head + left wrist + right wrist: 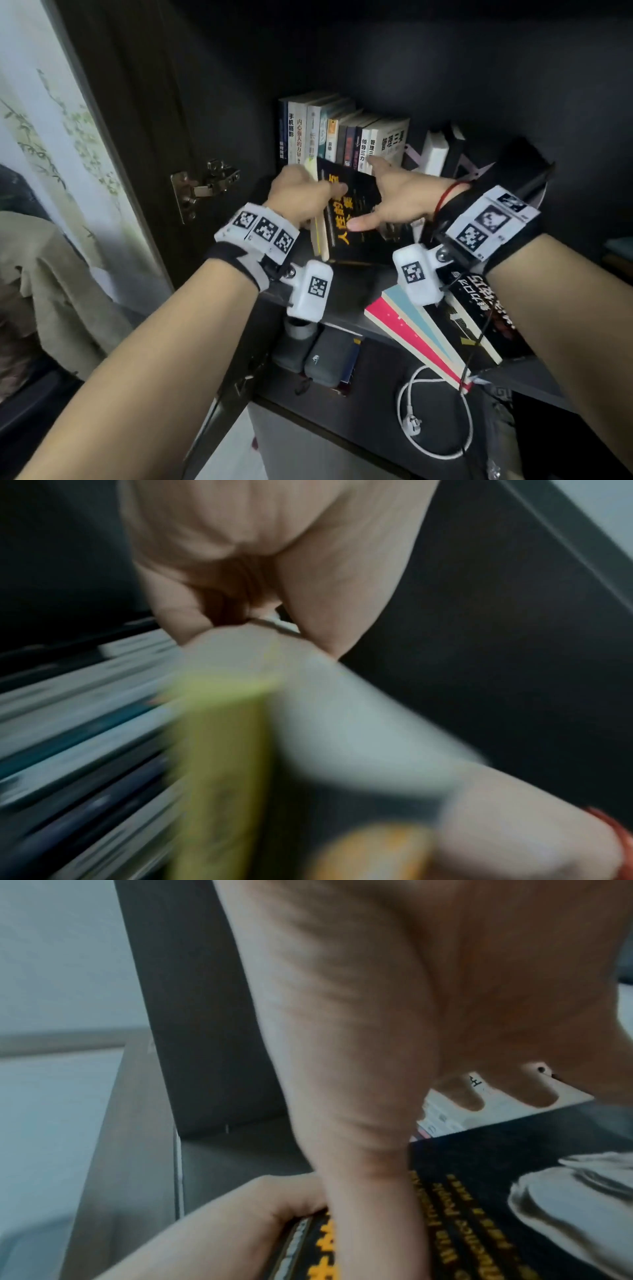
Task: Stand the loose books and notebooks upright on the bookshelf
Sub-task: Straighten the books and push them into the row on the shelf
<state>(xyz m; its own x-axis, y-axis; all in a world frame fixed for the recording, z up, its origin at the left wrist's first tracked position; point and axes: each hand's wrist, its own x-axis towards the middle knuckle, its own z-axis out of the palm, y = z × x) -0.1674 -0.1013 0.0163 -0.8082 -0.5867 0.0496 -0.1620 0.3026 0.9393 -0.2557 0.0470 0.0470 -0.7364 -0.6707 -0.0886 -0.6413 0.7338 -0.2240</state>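
My left hand [306, 193] grips a black book with yellow lettering [354, 219] by its spine edge, thumb on the cover, together with a thinner pale yellow book [318, 236] beside it. Both tilt in front of a row of upright books [342, 133] on the dark bookshelf [346, 284]. My right hand [390, 195] is spread flat, thumb resting on the black cover [496, 1177], fingertips [541, 1096] touching the white spines at the row's right end. The left wrist view is blurred and shows the yellow-edged book [219, 750] under my palm.
A fanned stack of loose books [431, 329] lies on the shelf edge under my right wrist. White books [435, 154] lean to the right of the row. On the surface below lie grey cases [325, 356] and a white cable with a plug [431, 411]. A metal hinge [202, 192] sits on the left wall.
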